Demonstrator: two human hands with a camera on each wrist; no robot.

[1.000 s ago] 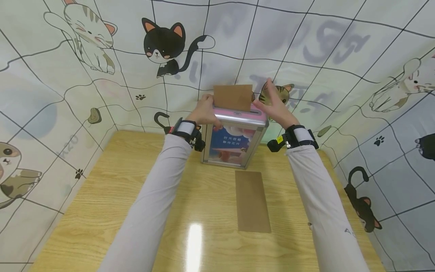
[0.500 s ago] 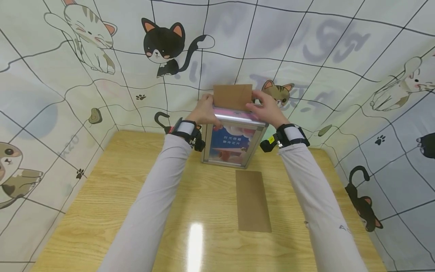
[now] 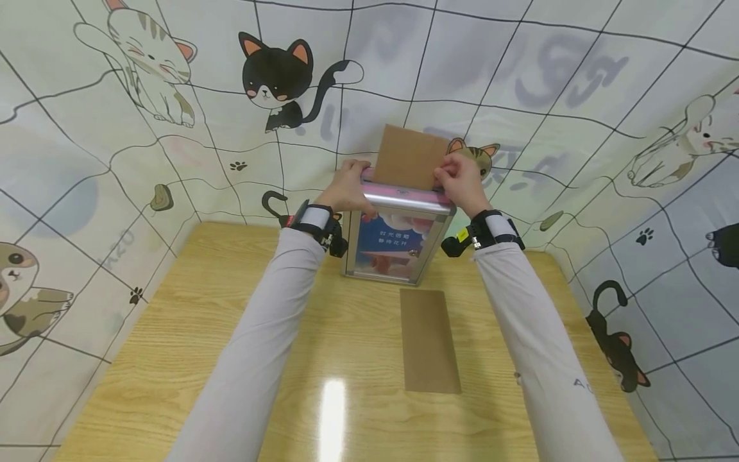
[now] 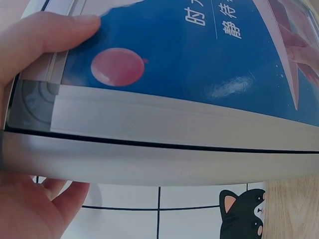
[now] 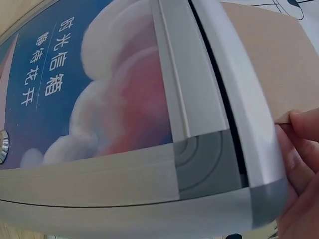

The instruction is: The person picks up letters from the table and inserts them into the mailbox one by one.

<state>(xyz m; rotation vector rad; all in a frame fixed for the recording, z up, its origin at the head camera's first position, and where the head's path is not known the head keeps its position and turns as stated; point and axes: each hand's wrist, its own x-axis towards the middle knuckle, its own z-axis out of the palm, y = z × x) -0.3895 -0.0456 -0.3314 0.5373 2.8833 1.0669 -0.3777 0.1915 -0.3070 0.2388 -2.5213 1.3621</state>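
Observation:
A silver-framed letter box [image 3: 394,247] with a pink top and a blue printed front stands upright at the back of the table. My left hand [image 3: 345,188] grips its upper left corner, with the thumb [image 4: 65,32] on the front and the other fingers around the far side. A brown paper envelope [image 3: 408,157] stands up from the slot in the top, tilted to the right. My right hand [image 3: 464,185] pinches the envelope's right edge between thumb and fingers, as the right wrist view also shows. The envelope's lower end is hidden behind the top edge.
Another brown envelope [image 3: 430,340] lies flat on the wooden table [image 3: 242,359] in front of the box. Cat-printed cloth [image 3: 208,128] hangs close behind the box and along both sides.
My right hand first came in to the envelope's right edge, then took hold of it. The envelope has shifted right and turned from straight to tilted. My left hand has stayed on the box.

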